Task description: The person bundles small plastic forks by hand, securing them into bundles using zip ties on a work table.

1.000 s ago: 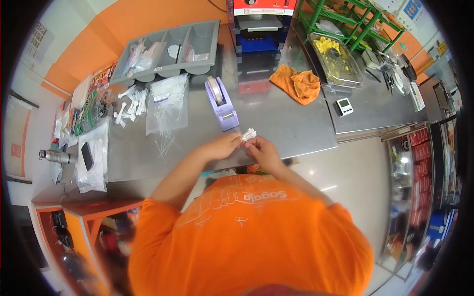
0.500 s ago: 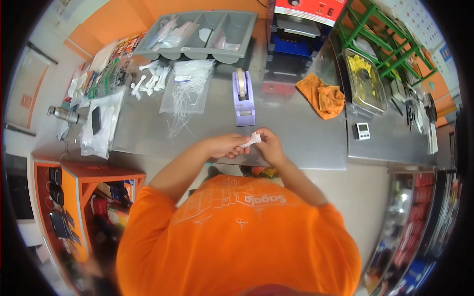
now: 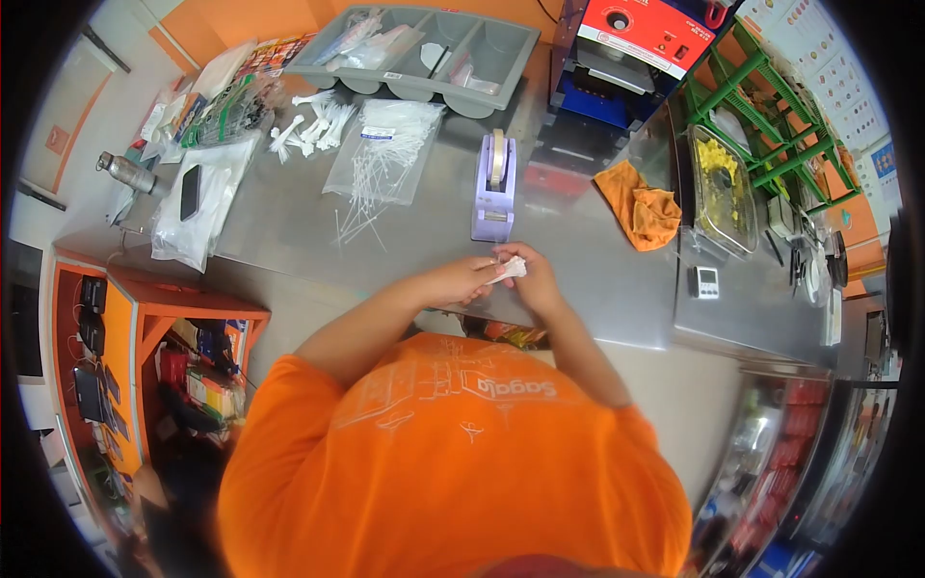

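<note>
My left hand [image 3: 464,280] is closed around the narrow part of a bundle of thin white ties [image 3: 512,270], just above the front edge of the steel table. The fingers of my right hand [image 3: 535,274] are curled against the bundle's flared end. Directly beyond my hands stands a lilac tape dispenser [image 3: 493,217] with a roll of tape [image 3: 497,159]. Farther left, loose white ties spill from a clear plastic bag [image 3: 393,144]. Several similar white bundles [image 3: 323,125] lie beside that bag.
A grey compartment tray [image 3: 520,48] stands at the back, near a red and blue machine [image 3: 631,43]. To the right are an orange cloth [image 3: 641,207], a small timer [image 3: 706,282] and a glass dish [image 3: 732,231]. A phone [image 3: 191,193] lies on white plastic at left.
The view has shifted, so the table's things sit differently in the frame. My right fingers have moved round the bundle's flared end, and both hands stay together at it.
</note>
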`<state>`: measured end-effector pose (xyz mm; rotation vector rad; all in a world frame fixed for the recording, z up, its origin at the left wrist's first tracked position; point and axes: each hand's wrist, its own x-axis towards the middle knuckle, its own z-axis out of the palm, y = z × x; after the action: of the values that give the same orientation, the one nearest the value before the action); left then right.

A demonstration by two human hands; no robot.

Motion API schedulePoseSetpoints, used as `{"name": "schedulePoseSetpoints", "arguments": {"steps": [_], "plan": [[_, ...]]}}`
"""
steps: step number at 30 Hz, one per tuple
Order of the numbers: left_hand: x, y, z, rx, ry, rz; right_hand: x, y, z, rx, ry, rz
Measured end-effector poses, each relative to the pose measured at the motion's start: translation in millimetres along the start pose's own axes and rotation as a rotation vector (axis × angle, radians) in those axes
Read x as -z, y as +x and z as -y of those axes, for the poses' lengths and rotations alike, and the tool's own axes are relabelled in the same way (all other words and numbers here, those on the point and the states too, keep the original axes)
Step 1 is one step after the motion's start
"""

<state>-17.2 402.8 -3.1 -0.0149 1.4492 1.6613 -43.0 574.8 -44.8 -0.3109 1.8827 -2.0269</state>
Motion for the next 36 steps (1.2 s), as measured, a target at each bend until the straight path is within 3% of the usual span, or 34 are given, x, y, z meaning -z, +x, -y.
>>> {"name": "schedulePoseSetpoints", "arguments": {"steps": [3,5,8,10,13,14,16,18,20,21,23,25,26,28,29,30,31,34,35,36], "plan": [[-4,-5,-4,-0.107,0.282,-0.124,8,11,26,-0.152,0.147,0.078],[-3,-7,-8,-0.153,0.444,-0.177,7,12,45,-0.374,0.402,0.100],[2,-2,-2,-0.145,0.649,-0.203,-4,22,40,-0.379,0.183,0.119],[4,4,7,-0.425,0.869,-0.313,-13,23,37,-0.381,0.187,0.067],[4,1,7,-0.330,0.838,-0.314,-16,20,42,-0.460,0.313,-0.019],[6,2,9,-0.338,0.840,-0.317,-16,20,43,-0.538,0.439,-0.055],[9,4,13,-0.454,0.824,-0.286,-15,21,39,-0.517,0.453,-0.050],[7,4,13,-0.429,0.828,-0.301,-13,23,33,-0.500,0.469,-0.045],[3,2,9,-0.405,0.829,-0.321,-12,27,28,-0.431,0.386,-0.036],[0,3,8,-0.374,0.981,-0.418,-13,30,19,-0.431,0.380,-0.033],[-3,3,15,-0.337,1.130,-0.514,-14,31,-6,-0.259,-0.269,-0.130],[1,5,24,-0.563,1.536,-0.597,-6,25,-18,-0.208,-0.391,-0.102],[3,4,23,-0.560,1.542,-0.636,-4,28,-19,-0.142,-0.517,-0.051],[4,-7,21,-0.898,1.696,-0.590,-25,6,22,-0.259,-0.398,-0.060],[8,-17,19,-0.864,1.699,-0.658,-37,-4,46,-0.394,-0.200,-0.060],[8,-28,16,-0.993,1.804,-0.636,-44,-11,60,-0.542,-0.009,-0.062],[8,-37,15,-1.122,1.910,-0.601,-44,-12,58,-0.541,-0.032,-0.014],[11,-57,10,-1.150,1.961,-0.702,-48,-5,60,-0.350,-0.149,0.144],[8,-62,7,-1.125,1.969,-0.744,-54,-2,69,-0.178,-0.308,0.122],[-1,-69,2,-0.978,1.775,-0.840,-59,1,78,-0.001,-0.457,0.097]]}}
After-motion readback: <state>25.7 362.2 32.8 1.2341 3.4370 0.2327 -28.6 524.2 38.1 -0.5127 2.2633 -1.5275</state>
